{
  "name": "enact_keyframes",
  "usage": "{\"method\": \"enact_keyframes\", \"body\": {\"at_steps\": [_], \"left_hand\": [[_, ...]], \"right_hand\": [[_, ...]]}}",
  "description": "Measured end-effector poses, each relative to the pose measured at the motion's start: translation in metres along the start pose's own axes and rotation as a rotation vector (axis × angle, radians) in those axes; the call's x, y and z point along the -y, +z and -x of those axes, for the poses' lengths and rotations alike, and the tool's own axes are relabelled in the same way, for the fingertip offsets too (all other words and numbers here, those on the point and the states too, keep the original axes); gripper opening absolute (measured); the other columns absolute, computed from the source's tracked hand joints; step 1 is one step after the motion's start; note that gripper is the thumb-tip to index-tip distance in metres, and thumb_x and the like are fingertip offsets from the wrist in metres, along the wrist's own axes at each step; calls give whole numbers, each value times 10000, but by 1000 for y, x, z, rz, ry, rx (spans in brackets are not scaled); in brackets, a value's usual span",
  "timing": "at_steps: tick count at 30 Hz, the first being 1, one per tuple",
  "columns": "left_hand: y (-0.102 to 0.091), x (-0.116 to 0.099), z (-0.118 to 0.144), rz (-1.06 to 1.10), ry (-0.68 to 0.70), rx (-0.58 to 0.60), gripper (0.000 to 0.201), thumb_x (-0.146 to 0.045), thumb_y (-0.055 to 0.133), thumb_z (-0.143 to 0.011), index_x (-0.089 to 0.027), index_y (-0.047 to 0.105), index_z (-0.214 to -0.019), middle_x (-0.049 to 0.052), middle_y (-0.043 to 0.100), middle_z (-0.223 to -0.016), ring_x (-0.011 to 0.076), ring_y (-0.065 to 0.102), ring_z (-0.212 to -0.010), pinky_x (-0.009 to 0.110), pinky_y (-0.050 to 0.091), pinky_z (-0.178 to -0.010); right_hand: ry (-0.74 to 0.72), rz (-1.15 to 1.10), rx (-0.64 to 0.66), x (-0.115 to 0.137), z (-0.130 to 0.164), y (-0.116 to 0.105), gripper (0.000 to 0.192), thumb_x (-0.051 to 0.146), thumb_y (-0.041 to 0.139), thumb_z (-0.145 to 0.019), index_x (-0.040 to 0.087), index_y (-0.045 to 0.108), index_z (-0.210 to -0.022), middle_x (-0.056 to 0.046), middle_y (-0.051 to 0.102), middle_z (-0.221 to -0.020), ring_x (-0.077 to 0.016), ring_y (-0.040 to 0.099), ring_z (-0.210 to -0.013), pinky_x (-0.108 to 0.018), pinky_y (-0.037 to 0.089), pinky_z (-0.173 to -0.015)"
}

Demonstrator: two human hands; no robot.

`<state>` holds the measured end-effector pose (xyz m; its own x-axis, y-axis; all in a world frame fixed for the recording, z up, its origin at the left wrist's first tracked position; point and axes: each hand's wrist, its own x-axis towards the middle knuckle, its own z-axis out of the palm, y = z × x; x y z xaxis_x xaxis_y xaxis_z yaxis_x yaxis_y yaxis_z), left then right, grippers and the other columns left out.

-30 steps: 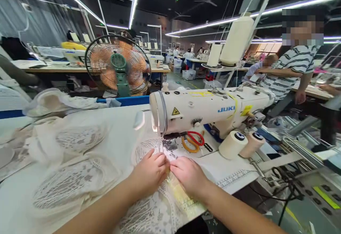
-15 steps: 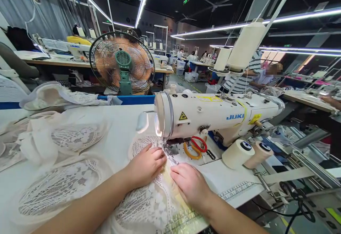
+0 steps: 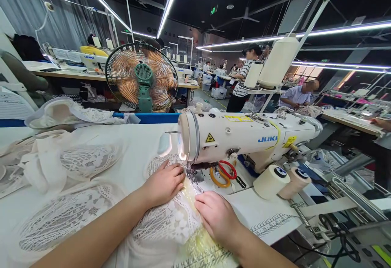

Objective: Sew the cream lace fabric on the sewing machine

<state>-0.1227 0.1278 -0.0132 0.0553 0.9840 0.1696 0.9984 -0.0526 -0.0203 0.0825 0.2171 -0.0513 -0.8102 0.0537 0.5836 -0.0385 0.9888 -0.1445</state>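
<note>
White lace fabric [image 3: 166, 225] lies under the needle area of a JUKI sewing machine [image 3: 214, 131]. My left hand [image 3: 165, 181] rests on the lace just left of the presser foot [image 3: 190, 173], its fingers lying out over the cloth. Closed at the right edge of the lace, my right hand [image 3: 218, 215] pinches it between thumb and fingers near a thin metal guide; the fingertips are partly hidden. Beneath the lace's right side, a yellowish shiny surface [image 3: 201, 241] shows beside a printed ruler scale [image 3: 271, 224].
More lace pieces [image 3: 73, 211] spread over the left of the white table. Red and orange rings [image 3: 220, 178] lie on the machine bed, thread cones [image 3: 271, 181] to its right. A fan [image 3: 142, 78] stands behind the table. A person in a striped top [image 3: 242, 80] stands beyond the machine.
My left hand has shifted slightly left, and the lace below it sits differently. My right hand stays nearly in place. The striped-top person now stands farther left, and the view has tilted slightly.
</note>
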Motion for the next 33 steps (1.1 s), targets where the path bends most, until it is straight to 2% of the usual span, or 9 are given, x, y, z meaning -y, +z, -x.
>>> {"method": "enact_keyframes", "body": {"at_steps": [6, 9, 13, 18, 22, 25, 29, 31, 33], "left_hand": [[-15, -14, 12, 9, 53, -74, 239, -222, 428, -873, -180, 656, -933, 118, 632, -1086, 288, 525, -1074, 519, 338, -992], [-22, -31, 17, 86, 141, 65, 90, -209, 550, -761, -180, 629, -792, 82, 638, -852, 258, 581, -833, 429, 456, -820], [-21, -36, 14, 297, -17, 169, 135, -72, 580, -619, -185, 506, -626, 23, 579, -673, 224, 572, -690, 333, 462, -658], [-23, -21, 6, 468, -213, 70, 128, -183, 414, -828, -208, 382, -707, -45, 491, -641, 116, 504, -592, 196, 422, -526], [-22, -22, 3, 429, -371, 48, 78, -167, 332, -848, -202, 369, -790, -34, 478, -651, 129, 510, -612, 215, 433, -546], [-20, -27, 6, 315, -419, 70, 121, -133, 355, -823, -175, 434, -903, 35, 564, -828, 185, 568, -759, 283, 450, -659], [-16, -35, 13, 134, -361, 191, 276, -96, 393, -781, -189, 540, -995, 87, 578, -971, 251, 596, -749, 333, 438, -622], [-15, -39, 16, 61, -337, 247, 280, -96, 387, -779, -194, 593, -943, 91, 581, -944, 257, 599, -724, 329, 438, -594], [-14, -44, 17, 5, -334, 281, 298, -96, 380, -779, -187, 614, -940, 100, 584, -923, 269, 604, -750, 334, 449, -600]], "right_hand": [[-5, -76, -102, -1, -1, -3, 285, 88, 419, -789, 163, 607, -990, -82, 661, -938, -208, 578, -812, -325, 516, -690], [41, -120, -180, -3, -2, -6, 284, 87, 384, -820, 163, 597, -992, -83, 657, -878, -201, 587, -766, -322, 519, -658], [179, -164, -145, -1, 3, -9, 250, 150, 376, -879, 186, 578, -1022, -66, 647, -830, -196, 603, -743, -313, 509, -642], [248, -440, 35, 23, 8, -7, 483, 311, 415, -894, 204, 332, -1358, -27, 625, -837, -154, 584, -655, -244, 462, -551], [256, -488, 120, 39, -4, -6, 264, 346, 410, -861, 196, 620, -917, -3, 530, -642, -142, 482, -545, -242, 347, -486], [410, -475, 126, 38, -13, -6, 310, 279, 382, -845, 193, 432, -551, 29, 394, -513, -122, 385, -512, -244, 269, -491], [560, -451, 272, 33, -15, -9, 321, 242, 437, -798, 183, 312, -508, 43, 343, -491, -109, 330, -509, -243, 235, -500], [590, -442, 333, 34, -14, -12, 276, 230, 438, -798, 184, 452, -526, 33, 434, -516, -116, 388, -529, -238, 269, -517], [627, -457, 361, 35, -14, -16, 220, 250, 450, -802, 186, 652, -739, -1, 585, -634, -142, 499, -608, -237, 345, -577]]}}
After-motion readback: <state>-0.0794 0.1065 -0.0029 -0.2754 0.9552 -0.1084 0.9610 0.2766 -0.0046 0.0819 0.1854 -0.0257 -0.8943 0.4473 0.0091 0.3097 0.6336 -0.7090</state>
